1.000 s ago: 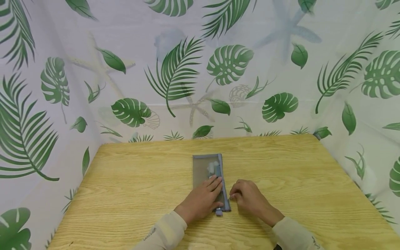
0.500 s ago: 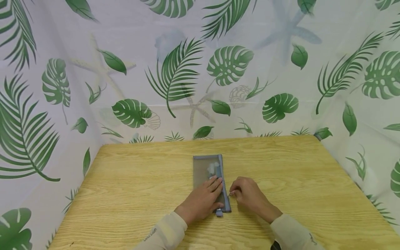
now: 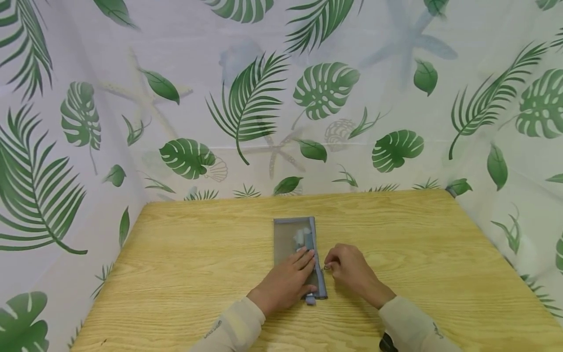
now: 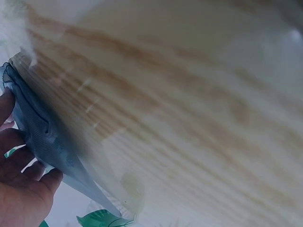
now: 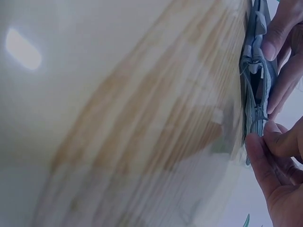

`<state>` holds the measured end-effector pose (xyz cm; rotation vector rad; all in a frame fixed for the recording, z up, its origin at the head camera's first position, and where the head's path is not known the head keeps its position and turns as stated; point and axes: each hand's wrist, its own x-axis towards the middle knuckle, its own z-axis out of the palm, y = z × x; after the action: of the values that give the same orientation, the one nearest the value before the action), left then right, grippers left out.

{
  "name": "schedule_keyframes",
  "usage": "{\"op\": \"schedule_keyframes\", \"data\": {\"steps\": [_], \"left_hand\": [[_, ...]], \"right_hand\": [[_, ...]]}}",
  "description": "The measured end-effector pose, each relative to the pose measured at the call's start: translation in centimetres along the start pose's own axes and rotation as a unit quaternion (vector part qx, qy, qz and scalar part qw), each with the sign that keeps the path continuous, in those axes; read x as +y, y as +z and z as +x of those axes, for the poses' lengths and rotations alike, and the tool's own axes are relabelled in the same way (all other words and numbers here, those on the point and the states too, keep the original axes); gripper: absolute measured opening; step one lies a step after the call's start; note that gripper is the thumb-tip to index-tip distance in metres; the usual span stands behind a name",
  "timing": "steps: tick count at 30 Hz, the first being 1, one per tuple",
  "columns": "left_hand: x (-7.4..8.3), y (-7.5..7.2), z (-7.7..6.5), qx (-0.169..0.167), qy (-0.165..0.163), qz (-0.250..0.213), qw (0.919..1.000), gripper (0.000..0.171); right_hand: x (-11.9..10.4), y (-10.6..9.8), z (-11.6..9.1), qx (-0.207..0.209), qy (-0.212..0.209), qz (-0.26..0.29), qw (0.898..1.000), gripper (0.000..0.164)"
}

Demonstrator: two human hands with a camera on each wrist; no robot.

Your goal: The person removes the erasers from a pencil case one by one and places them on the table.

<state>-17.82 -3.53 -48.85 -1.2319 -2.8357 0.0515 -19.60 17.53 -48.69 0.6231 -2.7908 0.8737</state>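
Note:
A grey-blue see-through zip pouch (image 3: 285,239) lies lengthwise on the wooden table, its zipper edge to the right. Through its side show pale and blue items (image 3: 301,238), too blurred to name. My left hand (image 3: 287,279) rests flat over the pouch's near half, fingers extended toward the zipper edge. Beside that edge, my right hand (image 3: 355,275) pinches the zipper pull (image 3: 326,267) between thumb and forefinger. In the right wrist view the zipper (image 5: 256,87) is parted between the slider and the end with the fabric tab (image 5: 260,23).
The wood-grain table (image 3: 198,254) spreads around the pouch on all sides. A white cloth (image 3: 343,98) printed with green leaves hangs behind and at both sides. Something dark (image 3: 387,343) shows under the right sleeve at the near edge.
My right hand has slid a little along the zipper edge, away from the body, with the zipper pull. The left hand stays in place on the pouch.

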Motion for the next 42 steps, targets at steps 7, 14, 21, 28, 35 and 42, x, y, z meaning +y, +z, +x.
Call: {"op": "schedule_keyframes", "data": {"steps": [7, 14, 21, 28, 35, 42], "left_hand": [[-0.2, 0.1, 0.0, 0.006, 0.008, -0.012, 0.9999, 0.065], [-0.2, 0.1, 0.0, 0.008, 0.010, -0.010, 0.9999, 0.066], [-0.2, 0.2, 0.0, 0.014, 0.013, -0.008, 0.9998, 0.065], [-0.2, 0.3, 0.1, 0.011, 0.010, 0.000, 0.9999, 0.065], [-0.2, 0.3, 0.1, 0.007, 0.008, -0.006, 0.9999, 0.064], [-0.2, 0.1, 0.1, 0.011, 0.009, -0.006, 0.9999, 0.064]], "right_hand": [[0.1, 0.1, 0.4, 0.005, 0.002, -0.008, 1.000, 0.020], [0.1, 0.1, 0.9, 0.015, 0.003, -0.015, 1.000, 0.021], [0.0, 0.2, 1.3, 0.015, 0.014, -0.020, 1.000, 0.020], [0.2, 0.4, 1.6, 0.023, 0.017, -0.025, 0.999, 0.022], [0.2, 0.7, 1.8, 0.029, 0.021, -0.030, 0.999, 0.021], [0.2, 0.8, 2.0, 0.037, 0.029, -0.029, 0.998, 0.019]]}}
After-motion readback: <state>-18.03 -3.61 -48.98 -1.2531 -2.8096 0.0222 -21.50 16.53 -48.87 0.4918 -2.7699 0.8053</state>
